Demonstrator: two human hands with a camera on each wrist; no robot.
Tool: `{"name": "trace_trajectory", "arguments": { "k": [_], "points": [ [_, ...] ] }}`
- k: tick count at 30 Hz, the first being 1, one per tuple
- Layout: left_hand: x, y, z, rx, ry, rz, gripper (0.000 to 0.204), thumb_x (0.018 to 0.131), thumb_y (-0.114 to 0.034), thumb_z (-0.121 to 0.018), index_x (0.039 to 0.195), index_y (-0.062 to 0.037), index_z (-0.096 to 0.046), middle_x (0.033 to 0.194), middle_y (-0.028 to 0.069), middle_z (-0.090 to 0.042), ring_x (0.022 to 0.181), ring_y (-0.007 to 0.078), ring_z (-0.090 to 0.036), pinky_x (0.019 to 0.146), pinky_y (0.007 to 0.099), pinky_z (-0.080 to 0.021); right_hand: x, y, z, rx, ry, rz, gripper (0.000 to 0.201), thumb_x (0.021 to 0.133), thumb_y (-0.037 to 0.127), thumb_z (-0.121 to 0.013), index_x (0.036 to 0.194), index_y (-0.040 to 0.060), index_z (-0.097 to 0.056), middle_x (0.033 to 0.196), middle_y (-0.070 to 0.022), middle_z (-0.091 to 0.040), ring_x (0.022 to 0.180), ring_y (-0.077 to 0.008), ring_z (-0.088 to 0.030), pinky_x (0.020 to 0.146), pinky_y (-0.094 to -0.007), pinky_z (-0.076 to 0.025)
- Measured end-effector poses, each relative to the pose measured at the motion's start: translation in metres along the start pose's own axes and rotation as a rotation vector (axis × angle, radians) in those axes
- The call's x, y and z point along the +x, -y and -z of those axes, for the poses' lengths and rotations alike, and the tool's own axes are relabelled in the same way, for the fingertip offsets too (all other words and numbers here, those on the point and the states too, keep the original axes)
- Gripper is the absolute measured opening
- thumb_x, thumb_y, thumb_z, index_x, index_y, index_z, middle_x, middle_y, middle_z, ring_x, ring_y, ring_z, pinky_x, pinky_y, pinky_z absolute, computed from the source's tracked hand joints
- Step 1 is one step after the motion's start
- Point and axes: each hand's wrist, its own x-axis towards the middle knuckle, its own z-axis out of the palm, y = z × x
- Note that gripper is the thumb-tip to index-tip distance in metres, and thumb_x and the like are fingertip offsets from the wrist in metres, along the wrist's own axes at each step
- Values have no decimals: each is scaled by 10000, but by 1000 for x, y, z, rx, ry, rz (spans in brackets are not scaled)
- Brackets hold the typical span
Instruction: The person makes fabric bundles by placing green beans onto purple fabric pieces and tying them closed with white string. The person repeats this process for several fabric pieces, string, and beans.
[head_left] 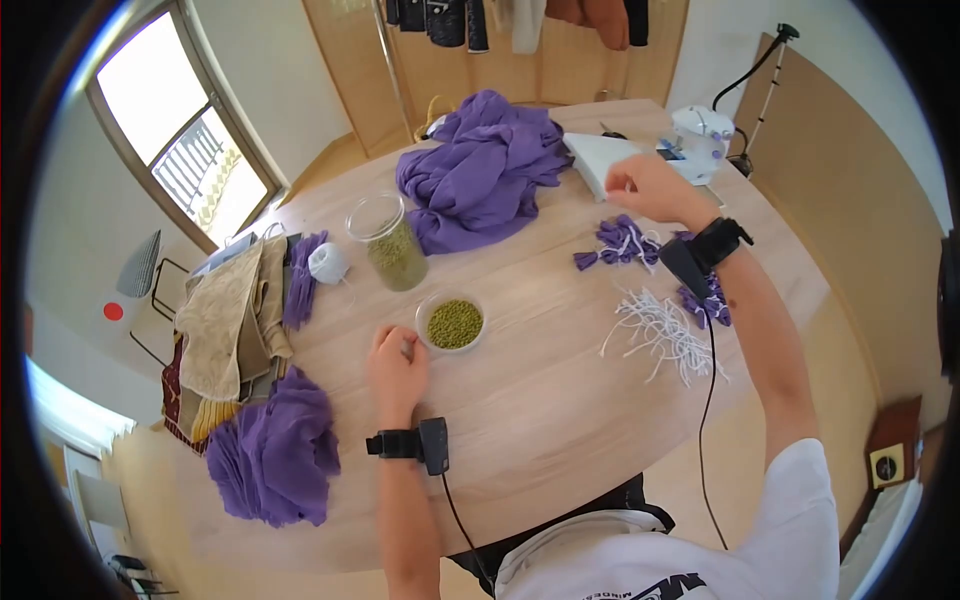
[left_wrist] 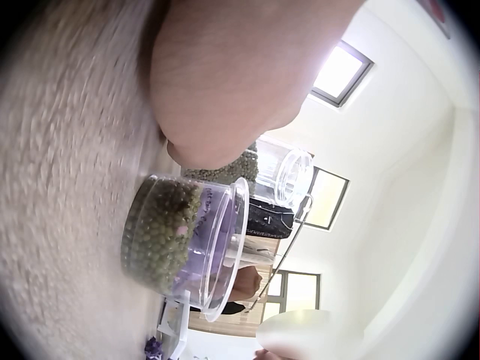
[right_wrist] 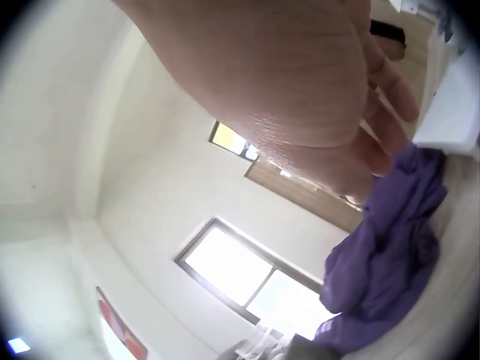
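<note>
My left hand (head_left: 397, 370) rests on the table, loosely curled, just left of a clear plastic tub (head_left: 484, 322) of green beans (head_left: 455, 324). From the left wrist view, the tub (left_wrist: 225, 259) stands right beside the hand (left_wrist: 232, 82), the beans filling its lower part. Behind them is a taller clear jar (head_left: 378, 215), partly filled with the same kind of beans. Out over the table's right side, my right hand (head_left: 655, 188) is raised with fingers loosely bent and nothing held. Below it lie purple fabric tassels (head_left: 625, 240) tied with white cord, and a white slab-like object (head_left: 590, 160) is close by.
A large heap of purple cloth (head_left: 485, 165) covers the back. White cords (head_left: 665, 335) lie at right, and a small sewing machine (head_left: 700, 140) stands at the far right corner. Folded beige fabric (head_left: 225, 325), a white yarn ball (head_left: 327, 263) and more purple cloth (head_left: 275, 450) occupy the left.
</note>
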Motion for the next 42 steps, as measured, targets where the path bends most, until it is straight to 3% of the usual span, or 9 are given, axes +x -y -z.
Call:
{"name": "trace_trajectory", "arguments": {
  "k": [10, 14, 19, 25, 28, 34, 35, 38, 42],
  "points": [
    [-3, 1, 1, 40, 7, 16, 77, 816, -108, -665, 837, -35, -655, 896, 80, -626, 588, 202, -580, 587, 340, -468, -31, -54, -102, -170, 107, -39, 458, 716, 239, -761, 1108, 25, -659, 1055, -185, -676, 967, -347, -627, 911, -416, -490],
    [-1, 3, -2, 23, -29, -46, 88, 804, -79, -684, 818, -5, -640, 835, 94, -593, 568, 186, -529, 556, 323, -429, -33, -50, -97, 18, 129, -1, 502, 728, 288, -767, 1150, 43, -649, 1053, -200, -683, 1007, -372, -635, 904, -443, -501],
    [-1, 5, -4, -13, -35, -37, 81, 802, -73, -689, 816, -5, -646, 829, 95, -589, 568, 180, -529, 550, 320, -427, -33, -47, -56, 227, -114, -346, 454, 838, 353, -716, 1134, 16, -651, 1105, -220, -680, 1025, -366, -645, 887, -439, -508],
    [-2, 2, 0, 13, 1, -16, 74, 817, -77, -676, 835, -11, -647, 882, 96, -610, 583, 188, -564, 570, 325, -457, -37, -98, -90, -169, -178, -112, 319, 810, 200, -697, 1054, -5, -672, 1039, -230, -697, 877, -405, -673, 789, -447, -540],
    [-3, 1, 2, 21, 30, 0, 78, 826, -85, -671, 845, -13, -647, 914, 96, -621, 594, 191, -583, 584, 324, -474, -40, -107, -90, -183, 131, -345, 266, 775, 134, -692, 1010, 9, -691, 951, -218, -714, 880, -415, -672, 780, -453, -544],
    [-1, 4, -1, -43, -49, -28, 92, 824, -92, -691, 835, -11, -649, 813, 87, -602, 546, 159, -534, 529, 300, -414, -41, -49, -36, 302, -219, -320, 238, 752, 133, -749, 929, -6, -670, 846, -174, -724, 782, -304, -704, 707, -379, -544],
    [-1, 4, 0, -59, -56, -17, 93, 835, -96, -691, 839, -14, -649, 804, 78, -602, 548, 148, -533, 526, 294, -409, -38, -34, -30, 332, -265, -278, 221, 796, 147, -761, 863, -23, -635, 760, -123, -704, 677, -199, -670, 642, -323, -517],
    [5, 7, 9, -232, -98, 189, 73, 882, -86, -674, 880, -20, -643, 787, 25, -592, 584, 87, -516, 538, 258, -394, -31, 3, -32, 798, -294, -193, 220, 863, 152, -734, 785, -13, -611, 681, -56, -652, 621, -113, -609, 577, -277, -476],
    [19, -28, 36, -326, -153, 65, 53, 889, -56, -660, 906, -8, -644, 907, 46, -576, 612, 97, -540, 559, 247, -418, -23, 61, -38, 999, -233, -170, 266, 912, 172, -717, 717, 29, -605, 627, 11, -596, 575, -37, -538, 518, -215, -411]
  ]
}}
